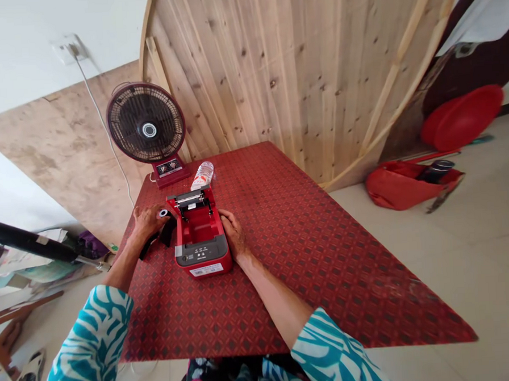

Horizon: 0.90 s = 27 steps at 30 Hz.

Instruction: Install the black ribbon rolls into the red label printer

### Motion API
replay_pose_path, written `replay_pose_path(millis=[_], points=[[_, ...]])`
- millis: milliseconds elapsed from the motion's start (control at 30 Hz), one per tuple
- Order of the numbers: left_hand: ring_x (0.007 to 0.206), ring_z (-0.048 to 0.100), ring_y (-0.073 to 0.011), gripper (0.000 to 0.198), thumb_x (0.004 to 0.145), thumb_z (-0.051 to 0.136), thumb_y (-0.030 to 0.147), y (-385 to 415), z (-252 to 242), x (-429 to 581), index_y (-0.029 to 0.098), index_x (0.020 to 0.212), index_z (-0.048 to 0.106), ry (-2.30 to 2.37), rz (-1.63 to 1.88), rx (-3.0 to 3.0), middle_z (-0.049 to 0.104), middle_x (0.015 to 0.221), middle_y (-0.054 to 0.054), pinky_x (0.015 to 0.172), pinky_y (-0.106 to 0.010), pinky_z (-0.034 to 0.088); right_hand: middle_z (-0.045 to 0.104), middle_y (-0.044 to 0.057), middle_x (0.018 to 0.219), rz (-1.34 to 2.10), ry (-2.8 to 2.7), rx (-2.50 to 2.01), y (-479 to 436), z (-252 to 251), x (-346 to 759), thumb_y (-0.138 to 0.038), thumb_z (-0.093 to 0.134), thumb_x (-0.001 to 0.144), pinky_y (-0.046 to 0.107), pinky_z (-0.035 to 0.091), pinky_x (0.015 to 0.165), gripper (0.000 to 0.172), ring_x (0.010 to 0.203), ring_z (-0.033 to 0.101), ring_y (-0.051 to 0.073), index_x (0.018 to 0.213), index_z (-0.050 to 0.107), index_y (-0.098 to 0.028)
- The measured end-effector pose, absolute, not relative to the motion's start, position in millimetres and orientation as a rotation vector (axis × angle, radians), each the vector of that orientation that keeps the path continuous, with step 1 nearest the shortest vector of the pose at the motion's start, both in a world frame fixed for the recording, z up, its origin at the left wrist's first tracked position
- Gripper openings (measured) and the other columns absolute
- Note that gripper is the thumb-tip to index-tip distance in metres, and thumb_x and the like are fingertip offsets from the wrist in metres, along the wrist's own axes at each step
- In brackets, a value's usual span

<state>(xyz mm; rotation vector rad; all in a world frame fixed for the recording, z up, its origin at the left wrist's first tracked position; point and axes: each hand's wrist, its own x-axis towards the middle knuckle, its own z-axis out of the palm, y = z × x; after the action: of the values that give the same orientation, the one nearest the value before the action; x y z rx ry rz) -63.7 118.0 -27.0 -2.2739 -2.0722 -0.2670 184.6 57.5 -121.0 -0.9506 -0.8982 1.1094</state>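
Observation:
A red and grey label printer [203, 255] sits on the table with its lid [190, 198] raised, and its red inner bay shows bare. My right hand [234, 232] is closed against the printer's right side, its fingers partly hidden. Left of the printer, my left hand [148, 221] has its fingers closed on a small paper roll [163, 213] with a white ring-shaped end. Beneath that hand lies a black item [168, 232], partly covered; I cannot tell what it is. Just behind the lid a clear plastic bottle [203, 175] lies tilted.
A dark red fan [149, 129] stands at the back left of the patterned red table [309, 256]. A round wooden board [274, 70] leans against the wall behind. On the floor to the right are a red bag [393, 189] and a red basin [462, 118].

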Motion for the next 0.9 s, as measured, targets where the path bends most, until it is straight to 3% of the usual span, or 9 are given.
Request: replay_pose_path(millis=[100, 167, 300, 400, 533, 767, 900], points=[[0.110, 0.062, -0.0277, 0.053, 0.080, 0.051, 0.051, 114.0, -21.3, -100.0, 0.016, 0.118, 0.063, -2.229, -0.887, -2.353, 0.067, 0.120, -0.013, 0.099, -0.041, 0.043, 0.069, 0.002, 0.115, 1.104, -0.910, -0.964, 56.8, -120.3, 185.7, -0.042, 0.050, 0.082, 0.038, 0.042, 0.100, 0.033, 0.111, 0.059, 0.021, 0.106, 0.066, -0.025], [0.109, 0.063, -0.0285, 0.063, 0.074, 0.055, 0.060, 105.8, -18.8, -129.7, 0.013, 0.116, 0.064, -2.323, -1.198, -2.244, 0.069, 0.116, -0.014, 0.098, -0.041, 0.045, 0.069, 0.003, 0.113, 1.102, -0.915, -0.973, 55.9, -118.9, 186.3, -0.041, 0.049, 0.082, 0.038, 0.042, 0.100, 0.033, 0.110, 0.060, 0.021, 0.105, 0.066, -0.025], [0.105, 0.065, -0.0325, 0.080, 0.050, 0.074, 0.067, 85.1, -26.2, -165.2, 0.012, 0.107, 0.067, -2.614, -1.339, -2.232, 0.072, 0.106, -0.016, 0.096, -0.046, 0.047, 0.070, 0.003, 0.112, 1.102, -0.903, -0.981, 53.8, -116.3, 186.5, -0.042, 0.050, 0.082, 0.038, 0.043, 0.098, 0.033, 0.108, 0.060, 0.021, 0.105, 0.065, -0.025], [0.107, 0.064, -0.0324, 0.084, 0.042, 0.079, 0.067, 80.3, -39.1, -159.5, 0.013, 0.106, 0.067, -2.598, -1.464, -2.362, 0.070, 0.113, -0.017, 0.095, -0.046, 0.049, 0.070, 0.003, 0.112, 1.104, -0.894, -0.976, 52.5, -115.6, 186.4, -0.042, 0.050, 0.082, 0.038, 0.043, 0.098, 0.033, 0.107, 0.061, 0.021, 0.105, 0.066, -0.025], [0.106, 0.065, -0.0293, 0.083, 0.042, 0.080, 0.064, 88.8, -53.1, -138.0, 0.017, 0.108, 0.066, -2.518, -1.570, -2.471, 0.069, 0.117, -0.015, 0.096, -0.044, 0.050, 0.070, 0.002, 0.112, 1.100, -0.893, -0.978, 51.3, -115.4, 186.7, -0.041, 0.050, 0.081, 0.038, 0.044, 0.097, 0.032, 0.107, 0.061, 0.021, 0.105, 0.066, -0.025], [0.084, 0.069, -0.0246, 0.069, 0.047, 0.080, 0.062, 91.0, -60.6, -133.4, 0.016, 0.097, 0.066, -2.476, -1.673, -2.443, 0.074, 0.093, -0.009, 0.081, -0.039, 0.056, 0.070, 0.003, 0.111, 1.098, -0.880, -0.974, 51.7, -114.9, 186.2, -0.041, 0.052, 0.079, 0.037, 0.044, 0.098, 0.033, 0.106, 0.061, 0.021, 0.103, 0.066, -0.024], [0.079, 0.068, -0.0225, 0.071, 0.054, 0.079, 0.058, 69.1, -37.8, -124.1, 0.017, 0.110, 0.064, -2.396, -1.778, -2.479, 0.073, 0.097, -0.009, 0.072, -0.034, 0.057, 0.070, 0.003, 0.110, 1.091, -0.881, -0.971, 51.8, -114.5, 185.5, -0.041, 0.051, 0.080, 0.037, 0.044, 0.098, 0.032, 0.106, 0.061, 0.021, 0.103, 0.066, -0.024]])
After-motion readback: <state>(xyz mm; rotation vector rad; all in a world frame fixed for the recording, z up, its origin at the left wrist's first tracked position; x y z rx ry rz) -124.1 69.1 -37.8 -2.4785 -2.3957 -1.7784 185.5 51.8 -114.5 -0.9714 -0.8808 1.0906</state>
